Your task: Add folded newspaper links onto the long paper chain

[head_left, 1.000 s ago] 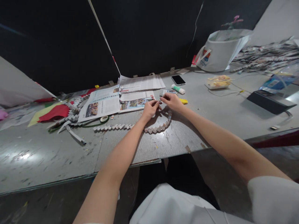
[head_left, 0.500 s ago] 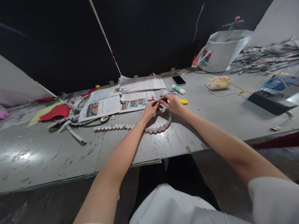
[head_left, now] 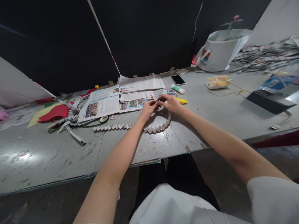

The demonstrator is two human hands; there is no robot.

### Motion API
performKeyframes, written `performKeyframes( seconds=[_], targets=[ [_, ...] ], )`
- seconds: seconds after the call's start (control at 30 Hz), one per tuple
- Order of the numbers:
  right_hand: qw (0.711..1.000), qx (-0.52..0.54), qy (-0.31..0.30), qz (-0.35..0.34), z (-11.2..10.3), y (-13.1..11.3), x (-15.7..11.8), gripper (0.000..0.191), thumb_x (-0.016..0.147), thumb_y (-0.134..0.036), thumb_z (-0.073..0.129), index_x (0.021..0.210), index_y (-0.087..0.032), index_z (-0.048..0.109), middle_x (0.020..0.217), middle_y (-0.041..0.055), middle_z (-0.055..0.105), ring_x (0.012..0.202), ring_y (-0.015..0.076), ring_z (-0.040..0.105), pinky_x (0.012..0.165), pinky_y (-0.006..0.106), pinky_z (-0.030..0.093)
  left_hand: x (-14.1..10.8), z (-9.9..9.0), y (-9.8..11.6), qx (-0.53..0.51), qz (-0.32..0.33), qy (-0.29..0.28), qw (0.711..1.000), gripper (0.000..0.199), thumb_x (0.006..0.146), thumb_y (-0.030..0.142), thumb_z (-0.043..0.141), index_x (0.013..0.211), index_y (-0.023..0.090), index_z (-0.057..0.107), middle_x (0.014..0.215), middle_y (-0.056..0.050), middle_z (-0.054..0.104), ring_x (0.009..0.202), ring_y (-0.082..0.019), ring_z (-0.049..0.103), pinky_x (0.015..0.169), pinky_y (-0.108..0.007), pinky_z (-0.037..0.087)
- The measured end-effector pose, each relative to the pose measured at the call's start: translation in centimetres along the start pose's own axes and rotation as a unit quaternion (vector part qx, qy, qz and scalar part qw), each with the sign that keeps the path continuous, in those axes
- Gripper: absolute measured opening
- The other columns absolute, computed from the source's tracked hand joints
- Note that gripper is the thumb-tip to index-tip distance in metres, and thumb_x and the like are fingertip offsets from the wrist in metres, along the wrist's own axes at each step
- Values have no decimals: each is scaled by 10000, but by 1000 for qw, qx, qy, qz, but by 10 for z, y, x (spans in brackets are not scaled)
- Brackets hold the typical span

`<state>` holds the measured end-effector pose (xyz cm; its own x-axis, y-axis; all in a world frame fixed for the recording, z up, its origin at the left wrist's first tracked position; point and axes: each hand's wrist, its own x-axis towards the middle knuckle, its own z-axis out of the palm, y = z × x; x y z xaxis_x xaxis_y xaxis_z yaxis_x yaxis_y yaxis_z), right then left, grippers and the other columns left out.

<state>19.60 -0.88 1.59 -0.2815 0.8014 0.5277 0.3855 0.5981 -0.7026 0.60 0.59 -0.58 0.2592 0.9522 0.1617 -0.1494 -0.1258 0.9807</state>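
My left hand (head_left: 149, 110) and my right hand (head_left: 170, 103) meet fingertip to fingertip over the table, just in front of the newspapers (head_left: 104, 101). Both are closed in a pinch, and whatever is between the fingers is too small and covered to make out. A zigzag chain of folded paper (head_left: 155, 129) lies on the table below them. It runs left under my left forearm and curves up on the right toward my right hand, where its end is hidden. Beside my right hand lies a yellow-handled tool (head_left: 181, 100), partly covered.
Behind my right hand lie a glue stick (head_left: 177, 89) and a phone (head_left: 178, 80). A tape roll (head_left: 104, 119), red paper (head_left: 54, 113) and paper strips (head_left: 74, 134) are at left. At right stand a white bag (head_left: 221, 49), a tissue pack (head_left: 219, 82) and a black device (head_left: 271, 102).
Both hands have shifted very slightly left and down in the picture, still pinched together. The whole view has moved a little too; the chain lies as before.
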Motion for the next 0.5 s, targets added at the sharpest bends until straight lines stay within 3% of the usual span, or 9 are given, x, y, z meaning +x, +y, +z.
performKeyframes(
  seconds=[0.2, 0.5],
  targets=[
    [999, -17, 23, -20, -2, 3, 1, 214, 966, -445, 764, 985, -232, 774, 891, 84, 805, 811, 272, 733, 802, 435, 579, -1, 1, 1, -72, -45, -9, 996, 199, 876, 334, 833, 893, 149, 762, 814, -63, 781, 709, -154, 715, 724, -275, 551],
    [999, -26, 13, -42, -4, 3, -1, 291, 988, -484, 737, 1062, -213, 813, 987, 108, 835, 899, 281, 760, 848, 416, 594, 0, 1, 4, -88, -27, 13, 996, 163, 987, 251, 771, 1066, 178, 649, 675, 10, 688, 565, -113, 596, 599, -225, 449]
  ],
)
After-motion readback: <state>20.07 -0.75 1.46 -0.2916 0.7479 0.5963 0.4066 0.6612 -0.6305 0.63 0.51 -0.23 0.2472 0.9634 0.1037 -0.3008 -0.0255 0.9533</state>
